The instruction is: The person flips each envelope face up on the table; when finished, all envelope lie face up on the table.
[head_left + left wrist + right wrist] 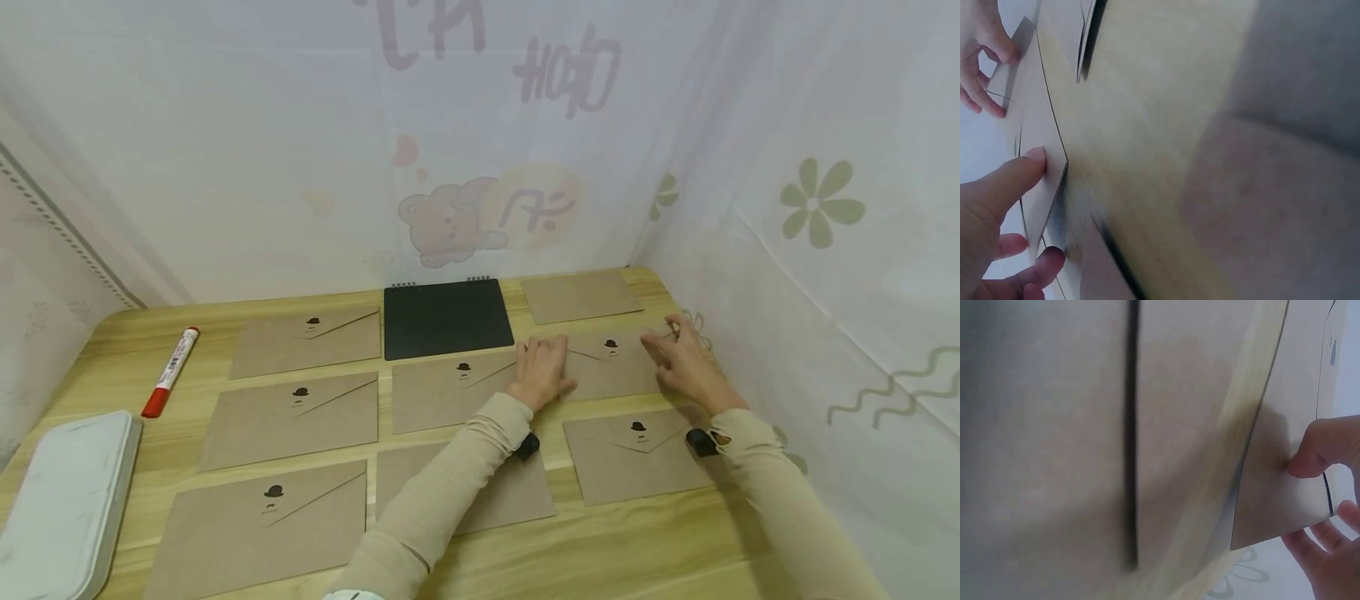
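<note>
A brown kraft envelope with a printed black bowler hat lies flap side up in the middle row at the right. My left hand holds its left end, thumb on the top face and fingers around the short edge. At the opposite end my right hand pinches the envelope, thumb on top and fingers beneath the edge in the right wrist view. Just in front lies another hat-printed envelope. A plain-side-up envelope lies behind. Another envelope is partly covered by my left hand.
Three hat-printed envelopes form a column at the left, the middle one among them. A black spiral-bound pad lies at the back centre. At far left are a red-and-white marker and a white case. A printed curtain surrounds the wooden table.
</note>
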A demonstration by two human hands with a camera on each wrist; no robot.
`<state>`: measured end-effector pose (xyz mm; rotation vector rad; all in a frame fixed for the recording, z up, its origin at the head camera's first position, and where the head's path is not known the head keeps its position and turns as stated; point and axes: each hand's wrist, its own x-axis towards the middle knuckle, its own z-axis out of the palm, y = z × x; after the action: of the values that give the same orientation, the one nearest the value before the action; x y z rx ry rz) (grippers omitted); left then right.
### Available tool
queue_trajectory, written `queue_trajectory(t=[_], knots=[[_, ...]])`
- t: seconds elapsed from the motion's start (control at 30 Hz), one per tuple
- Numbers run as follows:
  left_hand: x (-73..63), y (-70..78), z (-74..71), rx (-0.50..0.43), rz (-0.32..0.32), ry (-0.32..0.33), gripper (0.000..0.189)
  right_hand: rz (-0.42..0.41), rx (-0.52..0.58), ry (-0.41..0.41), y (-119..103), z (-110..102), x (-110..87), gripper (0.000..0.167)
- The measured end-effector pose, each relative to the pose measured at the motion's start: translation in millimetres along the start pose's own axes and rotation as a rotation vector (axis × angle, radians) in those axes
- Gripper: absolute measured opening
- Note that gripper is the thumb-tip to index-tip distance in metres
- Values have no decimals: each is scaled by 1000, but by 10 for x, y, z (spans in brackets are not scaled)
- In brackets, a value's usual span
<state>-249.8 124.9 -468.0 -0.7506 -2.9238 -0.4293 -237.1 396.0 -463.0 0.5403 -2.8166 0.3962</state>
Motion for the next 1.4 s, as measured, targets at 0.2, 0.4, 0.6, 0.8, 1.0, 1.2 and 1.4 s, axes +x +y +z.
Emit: queue_trajectory(t=[0.2,0.4,0.6,0.8,1.0,1.2,1.4], knots=[[22,26,-10,66,-12,-60,51,16,45,-24,11,62,26,50],[42,33,-17,89,-29,-116,49,36,44,-45,28,103,38,48],[86,43,-10,92,-46,-175,49,78,8,-121,46,107,34,47],[147,21,-64,78,-47,-217,51,68,-11,-195,21,71,56,47],[325,-137,-228,-60,-78,-186,32,49,-19,-205,37,72,88,45],[491,-303,-393,-43,-109,-173,20,24,-6,-92,55,67,78,44],[692,-432,-434,-1,-110,-226,17,38,42,56,29,4,-11,41]])
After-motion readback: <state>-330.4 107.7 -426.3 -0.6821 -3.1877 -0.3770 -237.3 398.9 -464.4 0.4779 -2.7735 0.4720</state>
